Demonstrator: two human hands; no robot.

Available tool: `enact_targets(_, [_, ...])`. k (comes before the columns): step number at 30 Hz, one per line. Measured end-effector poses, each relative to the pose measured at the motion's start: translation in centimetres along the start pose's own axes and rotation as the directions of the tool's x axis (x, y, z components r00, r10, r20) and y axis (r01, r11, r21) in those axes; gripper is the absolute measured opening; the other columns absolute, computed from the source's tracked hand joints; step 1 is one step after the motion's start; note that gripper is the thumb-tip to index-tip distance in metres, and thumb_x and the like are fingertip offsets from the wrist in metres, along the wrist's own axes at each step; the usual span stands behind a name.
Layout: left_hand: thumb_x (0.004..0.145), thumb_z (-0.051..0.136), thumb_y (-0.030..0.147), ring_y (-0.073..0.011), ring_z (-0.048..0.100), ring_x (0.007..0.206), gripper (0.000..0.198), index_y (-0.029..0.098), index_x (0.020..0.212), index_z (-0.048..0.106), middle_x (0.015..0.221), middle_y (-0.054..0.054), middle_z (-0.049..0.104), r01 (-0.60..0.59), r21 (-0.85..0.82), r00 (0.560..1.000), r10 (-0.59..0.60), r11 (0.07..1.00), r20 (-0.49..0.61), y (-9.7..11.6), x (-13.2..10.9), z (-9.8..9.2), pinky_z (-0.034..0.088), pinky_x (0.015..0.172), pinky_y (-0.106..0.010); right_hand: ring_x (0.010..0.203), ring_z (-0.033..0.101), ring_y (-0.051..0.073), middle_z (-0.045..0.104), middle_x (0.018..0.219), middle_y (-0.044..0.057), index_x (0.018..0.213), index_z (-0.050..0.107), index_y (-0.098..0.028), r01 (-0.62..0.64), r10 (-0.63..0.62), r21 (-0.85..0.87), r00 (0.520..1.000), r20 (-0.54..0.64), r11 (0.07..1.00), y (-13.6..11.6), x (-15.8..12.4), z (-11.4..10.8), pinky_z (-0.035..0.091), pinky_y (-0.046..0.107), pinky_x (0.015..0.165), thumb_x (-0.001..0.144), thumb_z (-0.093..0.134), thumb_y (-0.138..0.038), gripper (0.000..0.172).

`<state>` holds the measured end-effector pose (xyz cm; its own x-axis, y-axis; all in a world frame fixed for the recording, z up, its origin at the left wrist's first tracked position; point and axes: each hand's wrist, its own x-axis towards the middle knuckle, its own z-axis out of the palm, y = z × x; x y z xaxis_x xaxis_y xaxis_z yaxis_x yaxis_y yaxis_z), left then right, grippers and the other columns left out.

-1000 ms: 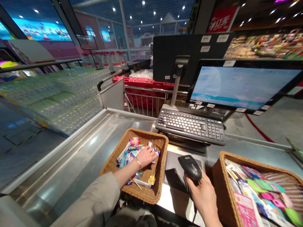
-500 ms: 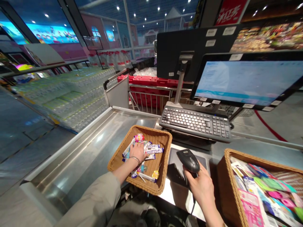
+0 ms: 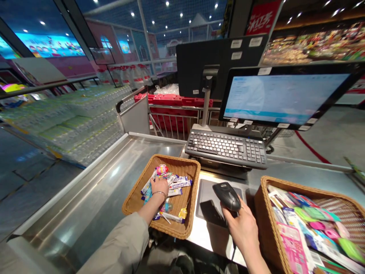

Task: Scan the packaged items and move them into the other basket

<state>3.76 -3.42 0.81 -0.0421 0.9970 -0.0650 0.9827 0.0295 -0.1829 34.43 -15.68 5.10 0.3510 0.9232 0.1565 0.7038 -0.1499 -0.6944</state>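
My left hand (image 3: 159, 185) is down inside a wicker basket (image 3: 129, 198), its fingers curled in among the wrapped sweets; what they grip is hidden. Just beyond my fingertips lies a round pink-and-red wrapped candy (image 3: 162, 170). White-and-blue snack sticks (image 3: 181, 184) lie to the right of the hand, and a yellow-wrapped sweet (image 3: 183, 213) rests near the basket's front right corner. My right hand (image 3: 242, 224) is closed around a black handheld barcode scanner (image 3: 227, 196), held above the grey pad and pointing away from me.
A second wicker basket (image 3: 270, 217) of colourful packaged goods stands at the right. Behind are a keyboard (image 3: 226, 147), a lit monitor (image 3: 281, 98) and another screen's back (image 3: 216, 57). The metal counter (image 3: 99, 182) has a raised left edge. Stacked bottles (image 3: 76, 118) stand beyond.
My left hand's fingers have curled in among the sweets, where before they lay more stretched out. The view has shifted slightly right. The scanner stays in my right hand.
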Motion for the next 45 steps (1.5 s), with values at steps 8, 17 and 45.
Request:
enact_targets(8, [0.088,0.054,0.034,-0.0379,0.026,0.142,0.024,0.026,0.104,0.069,0.147,-0.005,0.05,-0.069,-0.049,0.992,0.063,0.996,-0.113,-0.2,-0.9,-3.7,0.005,0.111,-0.069,0.124,0.055,0.034,0.068,0.119,0.018,0.097,0.072,-0.013,0.048,-0.048,0.017,0.998,-0.038,0.999,0.5,0.0,0.6,0.043,0.048,0.104,0.08,0.052,-0.057,0.052])
enact_targets(17, [0.088,0.056,0.031,-0.0393,0.011,0.149,0.019,0.024,0.091,0.073,0.155,-0.004,0.038,-0.214,-0.076,0.908,0.17,0.974,-0.383,2.4,-2.5,-8.9,-0.014,0.109,-0.075,0.126,0.053,0.034,0.069,0.115,0.016,0.092,0.072,-0.016,0.177,-0.18,-0.035,0.977,-0.117,0.984,-0.4,-0.3,0.5,0.041,0.053,0.103,0.083,0.053,-0.048,0.039])
enact_targets(45, [0.085,0.064,0.028,-0.0389,0.025,0.145,0.011,0.022,0.077,0.069,0.152,-0.003,0.041,-0.567,-0.054,0.65,0.405,0.822,-0.643,12.2,-3.5,-13.4,-0.017,0.108,-0.074,0.132,0.046,0.035,0.068,0.119,0.01,0.094,0.066,-0.02,0.263,-0.32,-0.223,0.905,-0.279,0.939,-0.1,-2.7,-3.1,0.032,0.058,0.105,0.078,0.063,-0.027,0.018])
